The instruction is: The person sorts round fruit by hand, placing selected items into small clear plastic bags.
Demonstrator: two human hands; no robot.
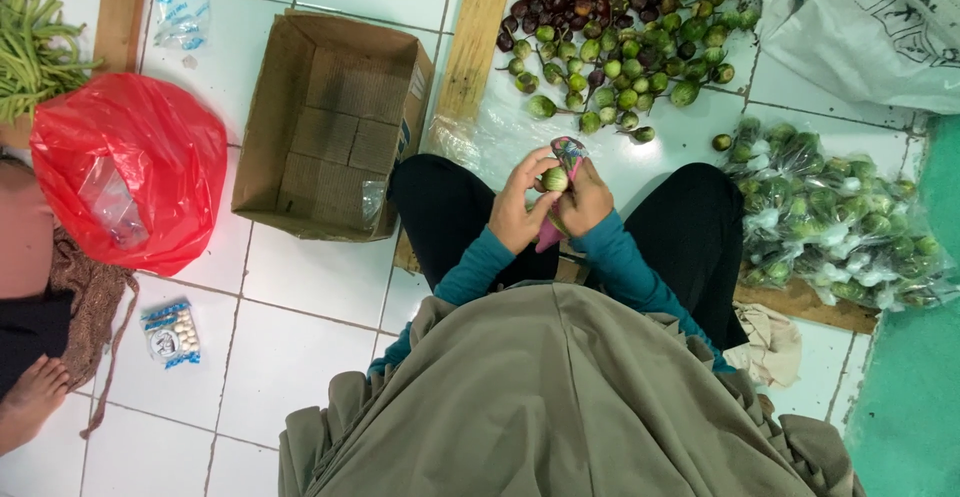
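Your left hand (516,209) and right hand (585,200) meet above your lap, fingers curled together around a small green eggplant (555,179) and a pink tool (570,153) whose kind you cannot tell. Ahead on the tiled floor (300,367) lies the eggplant pile (625,37); an open cardboard box (335,122) sits just left, bagged eggplants (835,222) right.

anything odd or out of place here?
One small green eggplant lies alone on the tile, apart from the loose pile and just beside the bagged ones. The cardboard box lies tipped on its side. Both hands hold one eggplant.
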